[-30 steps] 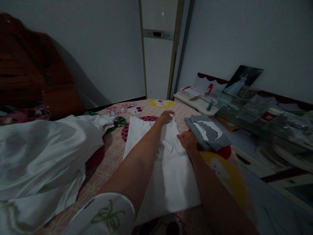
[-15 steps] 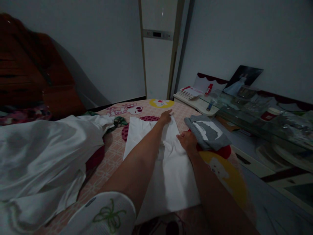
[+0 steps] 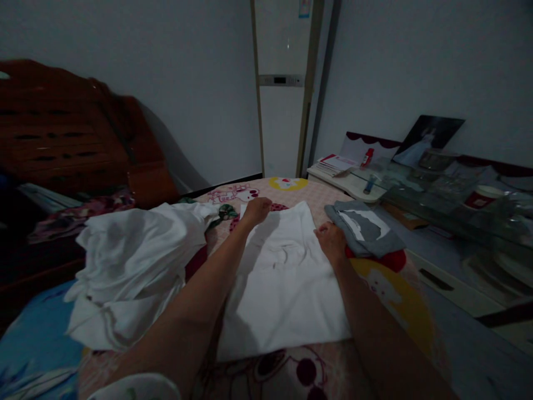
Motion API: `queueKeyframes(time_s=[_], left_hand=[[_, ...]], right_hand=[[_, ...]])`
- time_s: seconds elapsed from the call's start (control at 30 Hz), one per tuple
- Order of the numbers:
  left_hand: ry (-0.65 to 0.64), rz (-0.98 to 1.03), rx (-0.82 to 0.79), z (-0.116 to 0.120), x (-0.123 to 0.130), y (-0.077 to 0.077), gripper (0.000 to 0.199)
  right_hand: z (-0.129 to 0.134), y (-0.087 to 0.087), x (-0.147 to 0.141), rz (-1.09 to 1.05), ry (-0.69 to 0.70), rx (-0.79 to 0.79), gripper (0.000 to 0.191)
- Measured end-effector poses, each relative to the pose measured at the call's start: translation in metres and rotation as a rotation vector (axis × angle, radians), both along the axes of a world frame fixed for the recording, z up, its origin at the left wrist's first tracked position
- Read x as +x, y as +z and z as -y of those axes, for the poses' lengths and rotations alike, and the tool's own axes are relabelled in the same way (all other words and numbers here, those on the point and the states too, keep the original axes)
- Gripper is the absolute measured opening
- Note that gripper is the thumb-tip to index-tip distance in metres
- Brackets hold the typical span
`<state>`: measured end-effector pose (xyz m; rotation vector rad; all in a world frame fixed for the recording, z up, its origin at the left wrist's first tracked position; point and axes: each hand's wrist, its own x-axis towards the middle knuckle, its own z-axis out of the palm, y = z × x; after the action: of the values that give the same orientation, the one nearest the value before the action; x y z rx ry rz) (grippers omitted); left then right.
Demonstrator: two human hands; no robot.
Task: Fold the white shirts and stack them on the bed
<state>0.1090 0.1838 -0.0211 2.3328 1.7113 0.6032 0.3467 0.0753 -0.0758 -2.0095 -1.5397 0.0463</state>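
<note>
Taking the one white cloth (image 3: pixel 291 294) on the bench (image 3: pixel 287 194) as landmark: left hand (image 3: pixel 257 211) at its far left corner, right hand (image 3: pixel 332 240) at its right edge, both with fingers curled, grip unclear; one grey folded garment (image 3: pixel 368 230) right, one white heap (image 3: pixel 137 261) left.

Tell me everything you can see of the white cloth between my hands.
The white cloth lies spread on the pink patterned cover, roughly rectangular and longer away from you. It looks like plain, soft fabric, with small wrinkles around its middle and a smoother near part; shadow darkens its left side. Your left hand is at its far left corner and your right hand is by its right edge, but how firm either grip is can't be told.
</note>
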Motion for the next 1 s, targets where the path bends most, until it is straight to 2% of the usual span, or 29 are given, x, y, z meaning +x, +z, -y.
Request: queueKeyframes(time_s=[0.1, 0.2, 0.3, 0.4, 0.5, 0.67, 0.83, 1.0], left_hand=[[0.030, -0.098, -0.019, 0.023, -0.018, -0.013, 0.031], [0.033, -0.095, -0.053, 0.033, -0.021, -0.028, 0.029], [0.059, -0.061, -0.045, 0.034, -0.018, -0.035, 0.029], [0.084, -0.053, -0.056, 0.029, -0.020, -0.035, 0.028], [0.025, -0.027, -0.123, 0.026, -0.029, -0.031, 0.024], [-0.123, 0.151, -0.210, 0.028, -0.039, -0.025, 0.015], [-0.099, 0.270, -0.172, 0.031, -0.034, -0.021, 0.029], [-0.038, 0.123, -0.143, 0.035, -0.028, -0.006, 0.016]], right_hand=[[-0.003, -0.002, 0.002, 0.009, 0.154, 0.129, 0.017], [-0.008, -0.008, 0.003, 0.070, 0.370, 0.232, 0.028], [-0.012, -0.017, 0.003, 0.118, 0.566, 0.221, 0.035], [-0.014, -0.025, 0.003, 0.140, 0.676, 0.138, 0.039], [-0.016, -0.031, 0.004, 0.148, 0.722, 0.088, 0.042], [-0.019, -0.038, 0.008, 0.135, 0.717, 0.116, 0.038], [-0.018, -0.034, 0.007, 0.139, 0.726, 0.081, 0.037], [-0.018, -0.033, 0.008, 0.139, 0.730, 0.082, 0.038]])
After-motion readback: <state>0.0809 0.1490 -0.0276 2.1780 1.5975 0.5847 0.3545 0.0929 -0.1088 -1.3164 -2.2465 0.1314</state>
